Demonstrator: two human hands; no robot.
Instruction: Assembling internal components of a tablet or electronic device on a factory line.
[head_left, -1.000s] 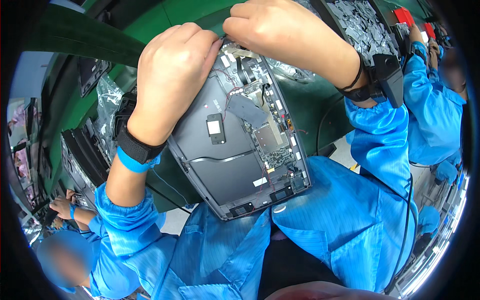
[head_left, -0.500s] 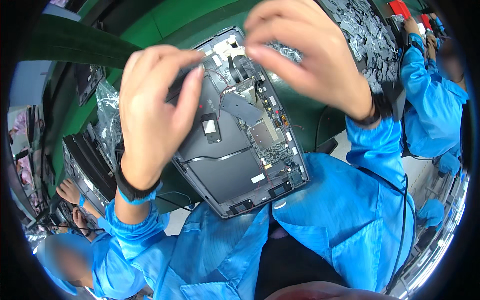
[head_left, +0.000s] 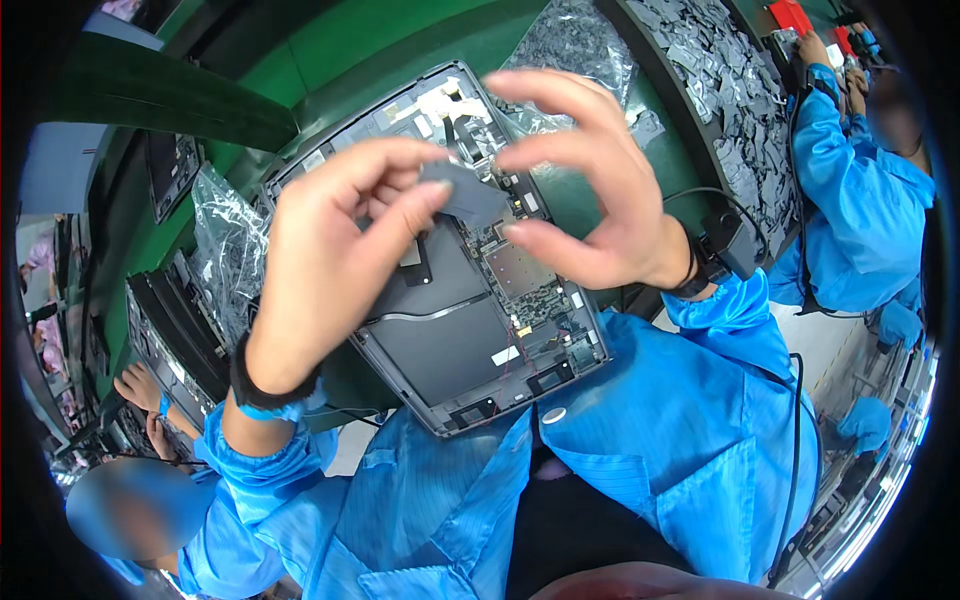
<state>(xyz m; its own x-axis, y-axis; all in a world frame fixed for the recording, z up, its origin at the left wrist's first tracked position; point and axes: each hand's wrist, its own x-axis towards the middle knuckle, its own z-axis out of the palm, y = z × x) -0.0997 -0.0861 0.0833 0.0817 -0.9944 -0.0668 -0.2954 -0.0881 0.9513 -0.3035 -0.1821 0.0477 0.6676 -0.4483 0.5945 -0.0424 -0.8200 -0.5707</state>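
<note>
An opened tablet-like device [head_left: 440, 360] lies in front of me, its circuit board [head_left: 520, 275], wires and flat dark battery area exposed. My left hand [head_left: 335, 240] pinches a thin dark grey cut sheet [head_left: 468, 198] between thumb and index finger, held over the board's upper part. Curved above the board's right side, my right hand [head_left: 600, 190] has its fingers apart and nothing between them. A small black rectangular part with a pale window [head_left: 415, 268] rests on the battery area, partly covered by my left hand.
A long tray [head_left: 715, 90] at the right holds many grey cut sheets. Clear plastic bags [head_left: 570, 60] lie beyond the device, and another bag [head_left: 225, 235] lies left. Stacked dark panels [head_left: 175, 330] stand farther left. Co-workers in blue [head_left: 855, 190] sit on both sides.
My left hand has moved right and taken hold of the grey sheet that lay on the board. My right hand has come down and nearer the board's right side.
</note>
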